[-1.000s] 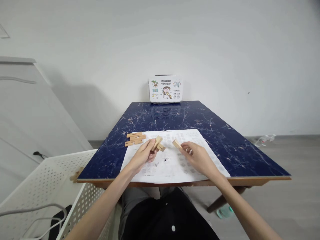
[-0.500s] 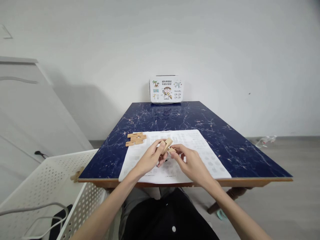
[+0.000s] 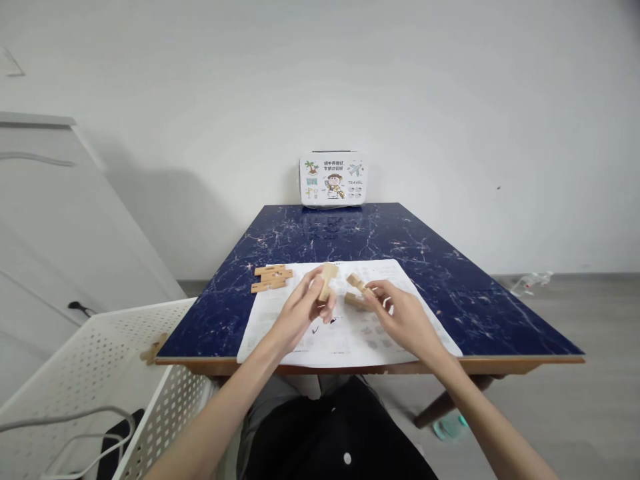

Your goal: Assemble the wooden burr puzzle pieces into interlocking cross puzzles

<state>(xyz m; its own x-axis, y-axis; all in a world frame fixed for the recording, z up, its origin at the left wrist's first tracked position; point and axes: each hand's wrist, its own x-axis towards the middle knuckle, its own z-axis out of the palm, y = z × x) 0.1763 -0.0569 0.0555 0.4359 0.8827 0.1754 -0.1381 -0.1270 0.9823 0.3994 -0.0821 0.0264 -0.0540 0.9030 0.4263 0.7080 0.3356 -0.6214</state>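
Observation:
My left hand point(image 3: 301, 301) is closed around a pale notched wooden block point(image 3: 327, 280), held tilted above the printed paper sheet point(image 3: 285, 327). A second notched wooden piece point(image 3: 356, 281) is pinched in the fingertips of my right hand point(image 3: 400, 310). Just below that piece, another wooden block point(image 3: 356, 301) shows, partly hidden by the right fingers; whether it rests on the sheet or is touched, I cannot tell. The two hands are apart, with a gap between their pieces. Several flat notched wooden pieces point(image 3: 271, 277) lie at the sheet's upper left corner.
The sheet covers the near part of a blue marbled table point(image 3: 320, 233). A white printed case point(image 3: 333, 179) stands at the far edge against the wall. Left of the table is a white perforated basket point(image 3: 165, 407) holding a cable point(image 3: 75, 415).
My hands have moved apart. The right hand went to the right with a wooden piece, away from the block in the left. A wooden block now shows below the right fingers.

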